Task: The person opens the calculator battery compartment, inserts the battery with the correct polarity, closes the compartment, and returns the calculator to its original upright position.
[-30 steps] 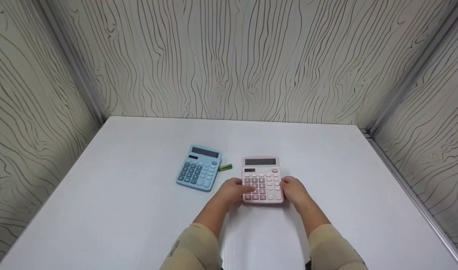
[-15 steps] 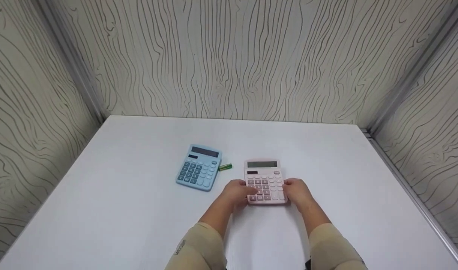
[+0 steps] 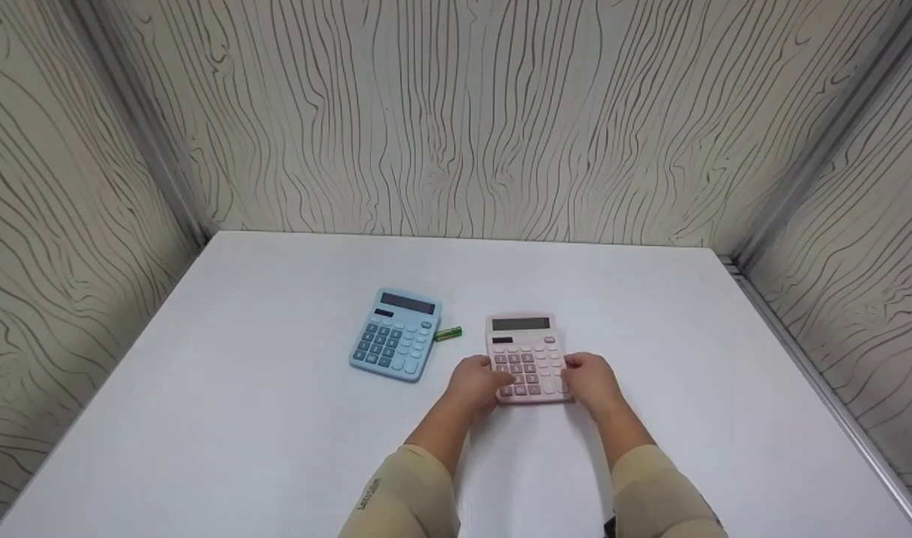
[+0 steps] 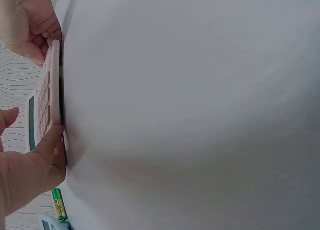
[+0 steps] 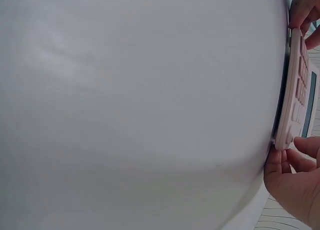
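Note:
A pink calculator (image 3: 526, 359) lies near the middle of the table, keys up and display away from me. My left hand (image 3: 478, 385) holds its left edge, fingers at the side and thumb over the lower keys. On the opposite edge, my right hand (image 3: 594, 381) pinches the lower right side. Seen low in the right wrist view, the pink calculator (image 5: 289, 105) sits close to the table, with right fingertips (image 5: 277, 162) at its underside. Whether it is fully off the surface I cannot tell. The undersides of both hands are partly hidden.
A blue calculator (image 3: 396, 335) lies slightly turned to the left of the pink one. Green batteries (image 3: 448, 334) rest against its right edge. The white table (image 3: 239, 418) is bounded by a wood-grain patterned wall (image 3: 456, 119) at the back and similar panels at both sides.
The pink calculator has shifted slightly right, with my left hand moving along with it. Over the last half second it has edged slightly away from me. The blue calculator and batteries stay put.

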Action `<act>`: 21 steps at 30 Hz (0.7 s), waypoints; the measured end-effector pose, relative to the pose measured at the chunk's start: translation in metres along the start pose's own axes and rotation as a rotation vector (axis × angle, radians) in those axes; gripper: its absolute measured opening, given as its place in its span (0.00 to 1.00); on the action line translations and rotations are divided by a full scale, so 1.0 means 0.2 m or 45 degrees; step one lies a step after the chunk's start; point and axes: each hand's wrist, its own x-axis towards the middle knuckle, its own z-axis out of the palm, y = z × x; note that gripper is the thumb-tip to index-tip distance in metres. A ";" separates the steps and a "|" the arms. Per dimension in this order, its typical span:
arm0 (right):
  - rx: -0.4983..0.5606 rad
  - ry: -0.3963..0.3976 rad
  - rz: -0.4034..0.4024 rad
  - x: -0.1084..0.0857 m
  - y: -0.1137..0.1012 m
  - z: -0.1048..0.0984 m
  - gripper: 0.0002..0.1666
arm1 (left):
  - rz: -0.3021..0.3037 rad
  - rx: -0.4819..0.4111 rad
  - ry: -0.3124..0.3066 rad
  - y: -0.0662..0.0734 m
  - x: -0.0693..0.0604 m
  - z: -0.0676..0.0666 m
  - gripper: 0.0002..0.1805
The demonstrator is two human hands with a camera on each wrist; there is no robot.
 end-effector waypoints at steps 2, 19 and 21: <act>-0.015 -0.007 0.008 0.00 0.00 0.00 0.23 | -0.006 0.010 0.009 0.00 0.00 0.00 0.32; -0.082 0.009 0.021 -0.01 -0.02 0.01 0.25 | 0.008 0.028 -0.014 0.00 0.01 0.00 0.32; -0.087 0.010 0.018 -0.01 -0.03 0.02 0.25 | 0.023 0.041 -0.020 -0.01 0.02 -0.01 0.32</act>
